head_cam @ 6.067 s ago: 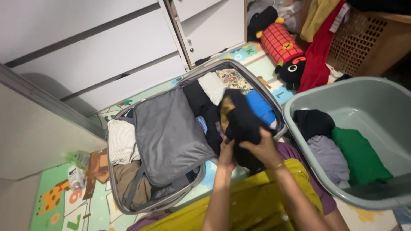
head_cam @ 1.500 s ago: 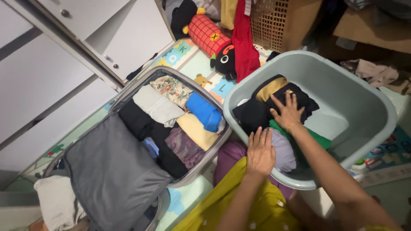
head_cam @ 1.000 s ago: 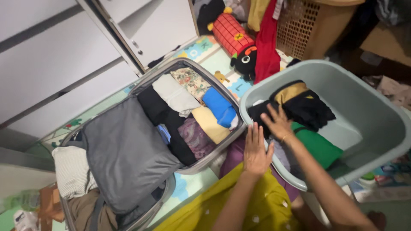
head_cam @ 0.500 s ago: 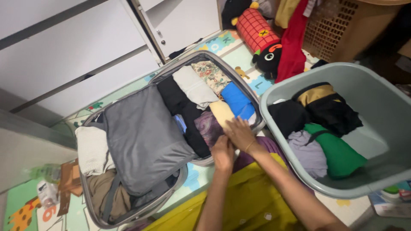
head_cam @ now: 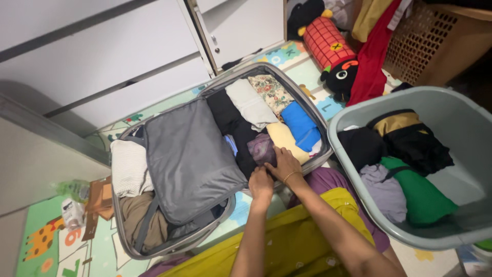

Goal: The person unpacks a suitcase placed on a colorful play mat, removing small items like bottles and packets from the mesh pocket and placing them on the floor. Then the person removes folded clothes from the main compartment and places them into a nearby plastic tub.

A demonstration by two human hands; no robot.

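Both hands pressed a folded purple garment point(head_cam: 260, 149) into the near edge of the open suitcase point(head_cam: 307, 105) on the floor. The left hand point(head_cam: 261, 183) lay flat at its near end; the right hand point(head_cam: 283, 163) lay on it, fingers spread, neither grip closed. Beside it lay yellow point(head_cam: 287, 141) and blue point(head_cam: 301, 124) rolls. A grey tub point(head_cam: 476, 138) of clothes stood to the right.

We see a grey tub point(head_cam: 464, 225) of folded clothes at right, a red plush toy point(head_cam: 328, 43) and wicker basket point(head_cam: 435, 46) at top, white drawers point(head_cam: 102, 61) upper left.
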